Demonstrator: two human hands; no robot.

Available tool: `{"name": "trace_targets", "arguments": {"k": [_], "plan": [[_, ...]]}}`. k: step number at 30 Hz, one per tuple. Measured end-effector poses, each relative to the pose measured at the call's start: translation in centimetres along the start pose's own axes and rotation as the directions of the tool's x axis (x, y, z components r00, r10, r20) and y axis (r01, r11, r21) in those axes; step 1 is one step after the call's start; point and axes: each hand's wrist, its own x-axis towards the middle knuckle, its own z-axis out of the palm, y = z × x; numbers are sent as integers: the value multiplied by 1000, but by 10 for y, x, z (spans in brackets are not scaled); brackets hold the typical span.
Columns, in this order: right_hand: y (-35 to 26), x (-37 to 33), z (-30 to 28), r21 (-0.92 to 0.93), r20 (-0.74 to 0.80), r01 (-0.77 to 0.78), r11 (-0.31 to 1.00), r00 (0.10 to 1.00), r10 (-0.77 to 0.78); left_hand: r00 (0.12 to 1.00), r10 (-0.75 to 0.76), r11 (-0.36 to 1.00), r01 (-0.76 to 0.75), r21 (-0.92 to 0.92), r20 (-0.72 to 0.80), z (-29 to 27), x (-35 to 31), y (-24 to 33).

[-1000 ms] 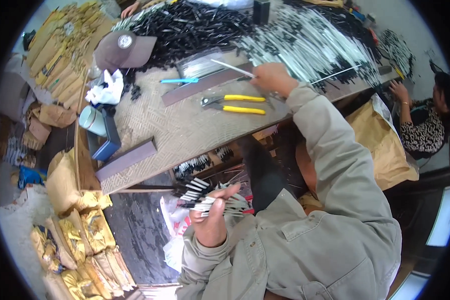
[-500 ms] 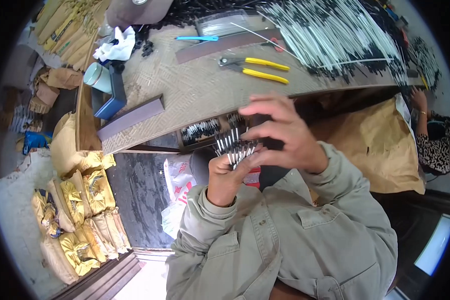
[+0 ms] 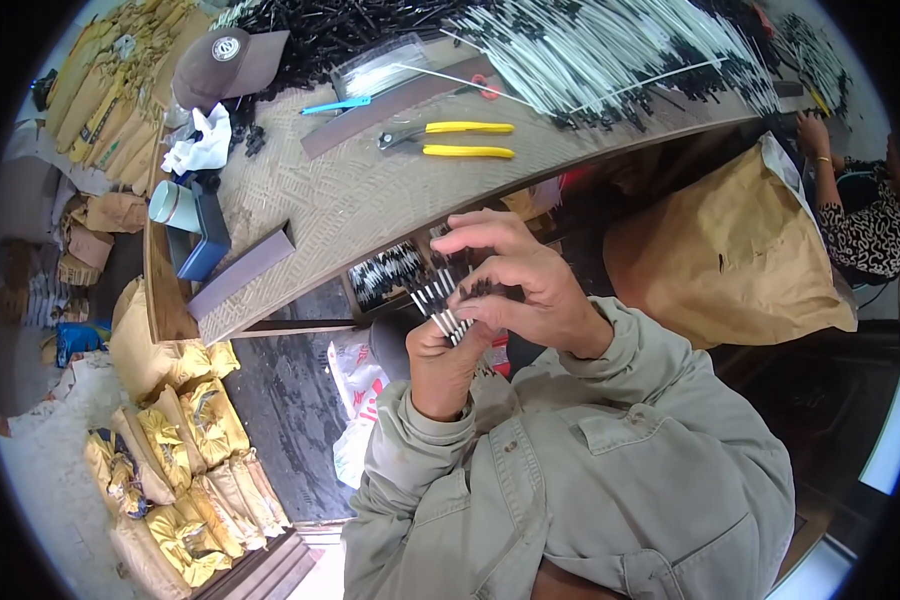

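A bunch of thin white rods with black ends (image 3: 433, 298) stands up from my left hand (image 3: 442, 362), whose fingers are wrapped round its lower part. Over the black ends, my right hand (image 3: 530, 285) brings thumb and index finger together at the bunch's right side, pinching a black end there. Its other fingers are raised and bent. Part of the bunch is hidden behind the right hand's fingers. Beyond both hands, an open drawer or tray below the table edge holds more black-and-white rods (image 3: 385, 272).
Yellow-handled pliers (image 3: 467, 140), a blue tool (image 3: 338, 104) and a large pile of white rods (image 3: 610, 60) lie on the table (image 3: 270, 170). A blue box (image 3: 205, 240) and cup (image 3: 173, 206) stand left. Brown paper (image 3: 730, 250) hangs right, near another person's arm (image 3: 822, 170).
My view has shifted, so the table things sit further left. My right hand has come down on the bunch, its index finger and thumb closing from a wide gap.
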Motion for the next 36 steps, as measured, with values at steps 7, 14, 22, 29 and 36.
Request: {"name": "trace_targets", "arguments": {"k": [7, 14, 22, 29, 36], "plan": [[-13, 9, -8, 96, 33, 61, 994, 997, -65, 996, 63, 995, -68, 79, 63, 3, -6, 20], [24, 27, 6, 672, -5, 19, 740, 1000, -21, 931, 194, 980, -173, -95, 310, 13, 5, 80], [46, -26, 43, 608, 576, -578, 544, 793, 200, 934, -30, 996, -1, 88, 356, 14, 17, 135], [34, -50, 64, 685, 683, -702, 195, 712, 162, 986, -114, 992, 105, 73, 122, 17, 36, 137], [113, -113, 58, 376, 800, -719, 584, 570, 186, 845, 71, 982, -154, 113, 531, -4, 33, 139]]}}
